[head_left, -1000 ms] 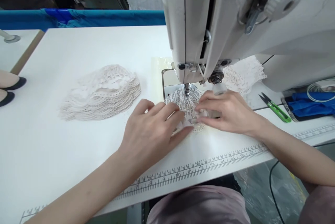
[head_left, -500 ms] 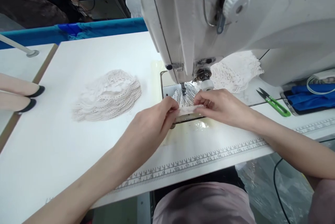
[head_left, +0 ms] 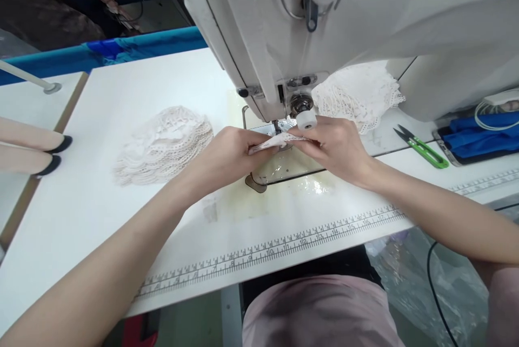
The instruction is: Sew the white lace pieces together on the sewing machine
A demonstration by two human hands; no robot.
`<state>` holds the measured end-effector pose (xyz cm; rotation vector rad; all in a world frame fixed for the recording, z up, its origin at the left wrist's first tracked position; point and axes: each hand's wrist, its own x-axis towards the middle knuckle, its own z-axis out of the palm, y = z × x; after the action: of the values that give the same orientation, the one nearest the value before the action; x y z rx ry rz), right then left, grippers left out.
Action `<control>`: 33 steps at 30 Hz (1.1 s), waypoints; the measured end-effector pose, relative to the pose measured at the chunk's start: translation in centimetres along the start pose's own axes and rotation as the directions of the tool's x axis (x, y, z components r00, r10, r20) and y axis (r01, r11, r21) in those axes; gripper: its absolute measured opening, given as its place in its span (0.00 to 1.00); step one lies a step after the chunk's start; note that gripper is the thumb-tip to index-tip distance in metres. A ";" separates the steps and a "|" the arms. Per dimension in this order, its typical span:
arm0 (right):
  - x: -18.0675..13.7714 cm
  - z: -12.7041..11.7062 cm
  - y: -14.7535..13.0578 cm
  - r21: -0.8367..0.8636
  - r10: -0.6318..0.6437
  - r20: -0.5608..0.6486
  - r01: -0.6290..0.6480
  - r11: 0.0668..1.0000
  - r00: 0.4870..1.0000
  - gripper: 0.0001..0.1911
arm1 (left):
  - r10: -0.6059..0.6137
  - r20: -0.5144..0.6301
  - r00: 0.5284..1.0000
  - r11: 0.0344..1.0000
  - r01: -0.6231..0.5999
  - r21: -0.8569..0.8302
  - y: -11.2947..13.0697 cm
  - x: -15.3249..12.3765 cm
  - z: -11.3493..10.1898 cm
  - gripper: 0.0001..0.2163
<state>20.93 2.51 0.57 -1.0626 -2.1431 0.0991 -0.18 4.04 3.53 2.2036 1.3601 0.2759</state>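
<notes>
A strip of white lace (head_left: 275, 142) is stretched between my hands, right in front of the presser foot (head_left: 277, 126) of a sewing machine (head_left: 259, 39). My left hand (head_left: 233, 152) pinches its left end between thumb and fingers. The right end is gripped by my right hand (head_left: 334, 147), just below the machine's small white knob (head_left: 306, 119). Beneath the lace lies the shiny needle plate area (head_left: 284, 167), partly covered by my fingers. I cannot tell whether the lace touches the foot.
A heap of lace pieces (head_left: 166, 144) lies on the table to the left. More lace (head_left: 357, 95) rests behind the machine head. Green thread snips (head_left: 424, 147) and blue cloth (head_left: 484, 133) are at the right. A printed ruler (head_left: 267, 252) runs along the front edge.
Both hands have moved up and slightly left, closer to the presser foot, with the lace between them. The lace that fanned out under the foot no longer shows there. The view has shifted a little.
</notes>
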 end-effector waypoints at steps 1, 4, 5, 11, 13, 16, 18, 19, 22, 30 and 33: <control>0.0 0.1 0.0 -0.004 0.002 0.005 -0.002 1.000 1.000 0.14 | 0.011 0.024 1.000 1.000 -0.010 -0.020 0.0 0.0 -0.1 0.17; -0.1 0.2 0.0 -0.005 0.006 0.024 -0.006 1.000 1.000 0.14 | 0.072 0.061 0.996 0.994 -0.067 -0.087 0.0 0.0 -0.4 0.21; -0.2 0.2 0.0 -0.001 0.006 0.032 -0.006 1.000 0.999 0.13 | 0.099 0.060 0.993 0.990 -0.092 -0.107 -0.1 0.0 -0.5 0.22; -0.7 -0.1 -0.2 0.004 -0.036 0.100 0.035 0.999 0.994 0.12 | 0.254 0.050 0.966 0.965 -0.249 -0.087 -0.6 -0.7 0.0 0.22; -0.9 -0.3 -0.3 -0.025 -0.100 0.125 0.104 0.994 0.987 0.12 | 0.358 -0.004 0.934 0.933 -0.358 0.034 -0.9 -1.3 0.8 0.21; -1.0 -0.6 -0.4 -0.079 -0.243 0.169 0.259 0.963 0.955 0.11 | 0.524 -0.095 0.847 0.824 -0.475 0.310 -1.2 -2.3 2.0 0.15; -1.0 -0.7 -0.4 -0.116 -0.319 0.208 0.347 0.931 0.925 0.10 | 0.604 -0.117 0.789 0.735 -0.493 0.465 -1.3 -2.8 2.5 0.11; -1.0 -0.8 -0.5 -0.132 -0.341 0.228 0.376 0.917 0.912 0.11 | 0.627 -0.124 0.769 0.701 -0.489 0.519 -1.4 -3.0 2.6 0.10; -1.0 -1.0 -0.6 -0.167 -0.348 0.266 0.398 0.902 0.899 0.12 | 0.641 -0.152 0.752 0.673 -0.456 0.582 -1.4 -3.3 2.7 0.10; -0.9 -1.3 -1.0 -0.178 -0.372 0.280 0.429 0.886 0.885 0.12 | 0.618 -0.172 0.767 0.664 -0.393 0.637 -0.5 -4.0 3.2 0.12; -0.9 -1.3 -1.1 -0.182 -0.375 0.281 0.433 0.883 0.883 0.13 | 0.598 -0.156 0.786 0.669 -0.383 0.637 -0.3 -4.5 3.3 0.13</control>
<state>21.40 0.84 1.38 -0.7299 -2.6066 -0.2519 -1.05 -0.88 1.05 3.1818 1.0466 0.5420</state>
